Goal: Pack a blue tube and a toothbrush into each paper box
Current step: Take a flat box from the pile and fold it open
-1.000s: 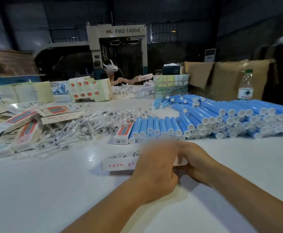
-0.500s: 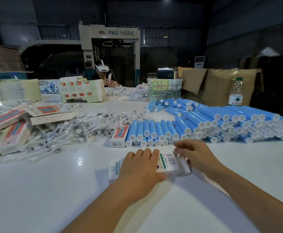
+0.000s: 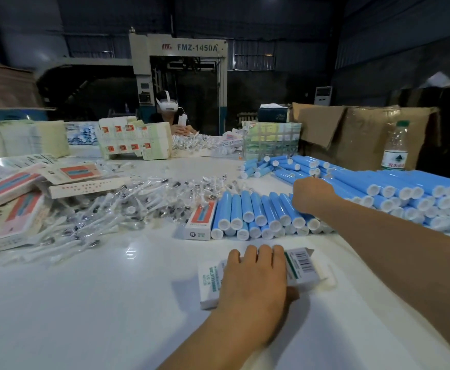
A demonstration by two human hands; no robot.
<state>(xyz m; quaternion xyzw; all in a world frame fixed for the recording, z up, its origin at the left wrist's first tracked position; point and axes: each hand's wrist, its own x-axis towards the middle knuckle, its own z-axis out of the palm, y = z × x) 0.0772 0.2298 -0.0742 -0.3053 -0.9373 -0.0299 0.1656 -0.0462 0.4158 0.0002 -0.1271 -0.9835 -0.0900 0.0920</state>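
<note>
A white paper box (image 3: 210,281) lies on the white table (image 3: 85,303) in front of me, its right end open with a flap sticking out. My left hand (image 3: 255,284) holds it, fingers over the top and thumb at the near side. My right hand (image 3: 312,196) is stretched out to the front row of blue tubes (image 3: 247,212), fingers bent down among them; whether it grips one is hidden. A bigger heap of blue tubes (image 3: 405,190) lies to the right. Wrapped toothbrushes (image 3: 127,206) are piled at centre left.
Several red-printed boxes (image 3: 12,209) lie at the left and one (image 3: 201,218) beside the tube row. Stacks of flat box blanks (image 3: 135,140) stand at the back, where a person (image 3: 169,113) sits. A water bottle (image 3: 395,148) and cardboard cartons (image 3: 352,132) are at the right.
My right hand has left the box's open end and reached forward to the blue tubes. My left hand stays on the box, which was turned barcode side up.
</note>
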